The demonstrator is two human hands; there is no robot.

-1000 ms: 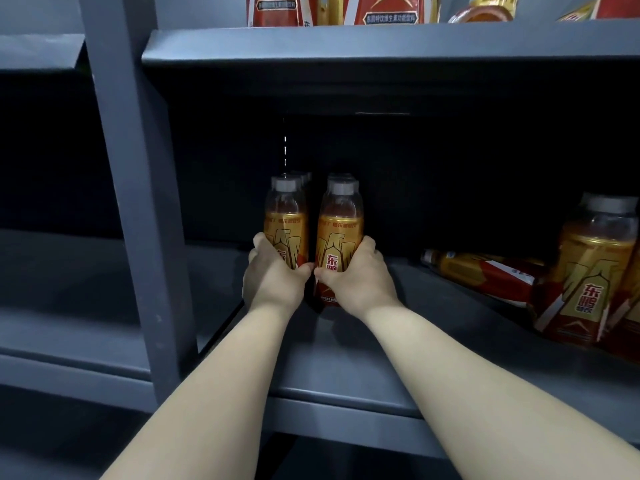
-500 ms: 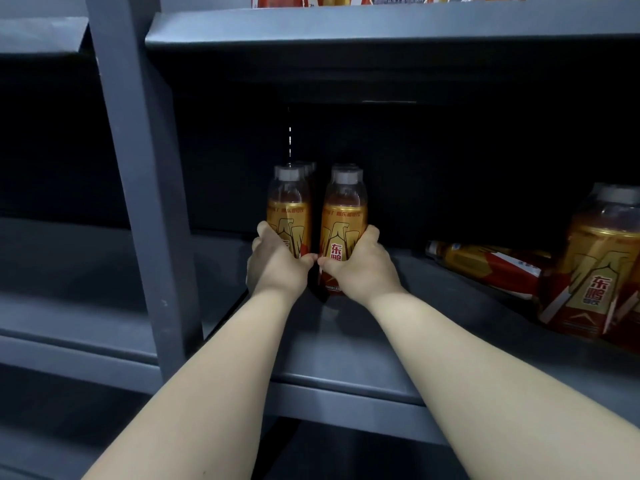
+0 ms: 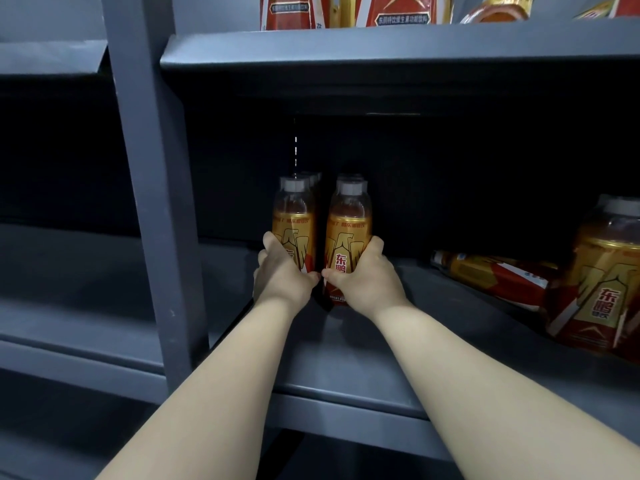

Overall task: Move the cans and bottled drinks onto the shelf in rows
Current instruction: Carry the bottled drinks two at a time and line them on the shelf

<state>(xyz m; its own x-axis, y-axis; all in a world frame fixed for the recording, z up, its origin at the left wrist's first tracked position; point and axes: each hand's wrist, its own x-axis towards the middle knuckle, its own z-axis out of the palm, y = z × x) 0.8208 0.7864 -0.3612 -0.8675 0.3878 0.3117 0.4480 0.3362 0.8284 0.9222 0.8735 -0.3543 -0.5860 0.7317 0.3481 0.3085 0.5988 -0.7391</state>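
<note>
Two upright bottles of amber drink with grey caps and gold-red labels stand side by side deep on the grey shelf (image 3: 346, 362). My left hand (image 3: 282, 277) grips the left bottle (image 3: 294, 216) low down. My right hand (image 3: 367, 278) grips the right bottle (image 3: 348, 230) at its lower half. More grey caps show right behind each bottle, in two rows running back. The bottles' bases are partly hidden by my hands.
A bottle lying on its side (image 3: 491, 277) and a large upright bottle (image 3: 606, 282) sit at the shelf's right. A grey upright post (image 3: 152, 202) bounds the bay on the left. The shelf above (image 3: 381, 46) carries red and gold packages (image 3: 398, 8).
Both hands stay on the two front bottles, which sit slightly farther back toward the rows than a second ago. The camera view shifted a little.
</note>
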